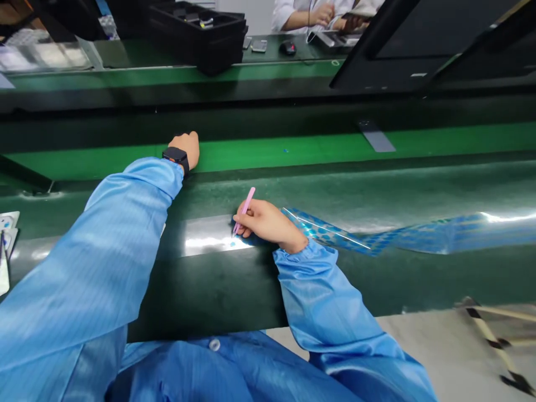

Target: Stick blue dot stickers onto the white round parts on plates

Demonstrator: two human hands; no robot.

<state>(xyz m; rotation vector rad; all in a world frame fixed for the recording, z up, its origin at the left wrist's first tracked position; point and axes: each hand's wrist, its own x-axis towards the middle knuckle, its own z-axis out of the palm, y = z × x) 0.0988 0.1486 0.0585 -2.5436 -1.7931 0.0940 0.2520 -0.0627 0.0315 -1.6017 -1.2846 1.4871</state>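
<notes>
Slim pink tweezers pinched in the closed fingers of the right hand, tips lowered at a tiny blue dot: probably light and fragile, best taken by its edge. Thin, slippery dotted film strip stretched rightward just beside. Farther off, left hand curled, hold unclear, at the green bench.

Beyond the left hand, past a glossy dark-green bench with a bright green strip along it, a second bench topped by a green mat carries a black compartmented tray and a computer mouse. A black angled panel stands far off to the right. Below and right of the right hand, a pale grey floor lies under black-and-cream striped poles. White light glares along the bench's sheen.
</notes>
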